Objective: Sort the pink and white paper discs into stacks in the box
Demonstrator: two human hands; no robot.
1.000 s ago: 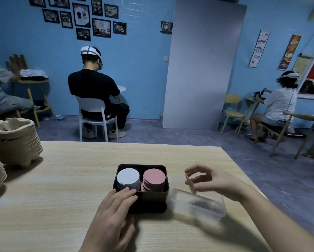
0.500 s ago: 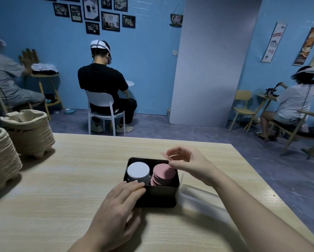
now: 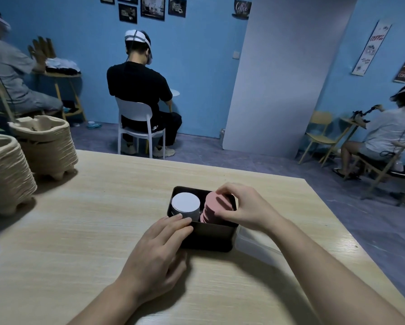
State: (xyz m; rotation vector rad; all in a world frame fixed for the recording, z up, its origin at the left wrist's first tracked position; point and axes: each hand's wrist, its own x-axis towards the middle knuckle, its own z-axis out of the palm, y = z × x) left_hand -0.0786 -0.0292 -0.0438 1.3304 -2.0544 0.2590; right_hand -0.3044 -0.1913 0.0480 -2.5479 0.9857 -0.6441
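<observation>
In the box's (image 3: 206, 238) right compartment, toward the desk's (image 3: 79, 231) near right edge, pinching the upright pink stack's (image 3: 216, 204) top from above with the right hand's (image 3: 246, 209) curled fingers, bracing the near-left rim with the flat, straight-fingered left hand (image 3: 156, 252).

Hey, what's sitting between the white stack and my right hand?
The pink stack, in the head view: it stands beside the white stack, and the right hand grips its top.

We see a dark rectangular box (image 3: 208, 238) on the wooden table (image 3: 79, 231), and inside it stand side by side a neat white stack (image 3: 185, 204) at left and a slightly uneven pink stack (image 3: 212, 205) at right.
</observation>
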